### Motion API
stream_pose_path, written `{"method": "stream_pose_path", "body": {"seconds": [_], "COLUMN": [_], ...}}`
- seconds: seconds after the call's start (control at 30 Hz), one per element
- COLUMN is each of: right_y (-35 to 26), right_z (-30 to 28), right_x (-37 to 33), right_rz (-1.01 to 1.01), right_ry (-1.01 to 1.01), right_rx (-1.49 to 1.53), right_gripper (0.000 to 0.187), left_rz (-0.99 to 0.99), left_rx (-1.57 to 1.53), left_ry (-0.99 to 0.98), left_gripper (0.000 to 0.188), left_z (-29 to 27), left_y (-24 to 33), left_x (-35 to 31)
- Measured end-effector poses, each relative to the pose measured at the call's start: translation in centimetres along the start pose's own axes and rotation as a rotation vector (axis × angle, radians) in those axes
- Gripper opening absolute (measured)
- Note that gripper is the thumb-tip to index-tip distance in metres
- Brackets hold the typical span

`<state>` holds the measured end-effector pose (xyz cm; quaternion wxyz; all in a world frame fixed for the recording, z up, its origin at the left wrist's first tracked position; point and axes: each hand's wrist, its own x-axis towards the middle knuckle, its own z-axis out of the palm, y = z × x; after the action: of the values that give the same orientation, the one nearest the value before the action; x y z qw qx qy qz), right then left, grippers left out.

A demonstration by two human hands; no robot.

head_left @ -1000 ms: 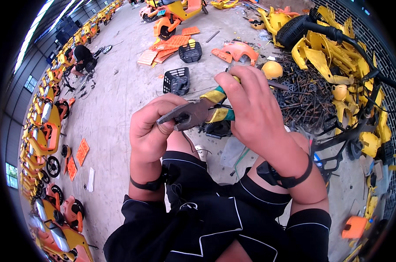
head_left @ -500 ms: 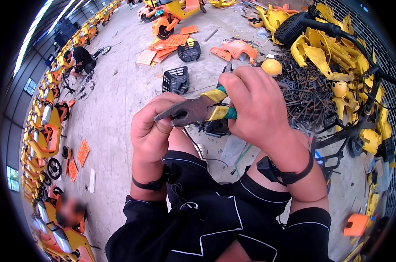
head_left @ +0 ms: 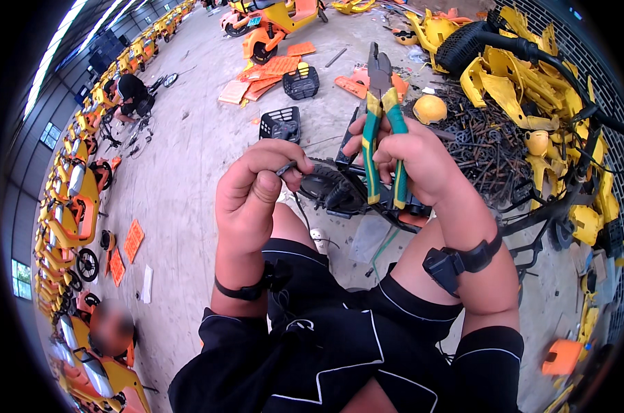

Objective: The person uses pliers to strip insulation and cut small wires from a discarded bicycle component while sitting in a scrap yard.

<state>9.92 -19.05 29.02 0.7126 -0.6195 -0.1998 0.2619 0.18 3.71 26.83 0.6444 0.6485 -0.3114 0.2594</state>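
Observation:
My right hand holds a pair of pliers with green and yellow handles. Their dark metal jaws point up and away from me, and the handles are spread a little. To its left, my left hand pinches the end of a thin black cable between thumb and fingers. The cable hangs down in front of my knee. Beyond both hands lies a dark frame with a black wheel, partly hidden by the right hand and pliers.
Dark metal scrap is heaped at the right, with yellow plastic panels behind it. Black baskets and orange panels lie ahead. Yellow scooters line the left side, where another person crouches far off.
The pliers have moved away from my left hand, up and to the right, and their jaws have swung from leftward to upward. The cable end now shows in my left fingers.

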Motion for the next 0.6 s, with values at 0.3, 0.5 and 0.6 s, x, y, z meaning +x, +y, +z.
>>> {"method": "stream_pose_path", "body": {"seconds": [0.3, 0.5, 0.6], "right_y": [1.5, 2.0, 2.4], "right_z": [1.8, 2.4, 2.6], "right_x": [-1.8, -1.9, -1.9], "right_rz": [-0.597, -0.647, -0.679], "right_ry": [0.217, 0.09, 0.037], "right_rx": [-0.656, -0.709, -0.724], "right_gripper": [0.06, 0.074, 0.073], "left_rz": [-0.015, -0.065, -0.077], "left_rx": [0.008, -0.047, -0.134], "left_ry": [-0.019, 0.035, 0.041], "left_gripper": [0.026, 0.027, 0.027], "left_z": [0.6, 1.3, 1.3], "left_y": [-1.0, -0.8, -1.2], "left_x": [0.2, 0.2, -0.1]}}
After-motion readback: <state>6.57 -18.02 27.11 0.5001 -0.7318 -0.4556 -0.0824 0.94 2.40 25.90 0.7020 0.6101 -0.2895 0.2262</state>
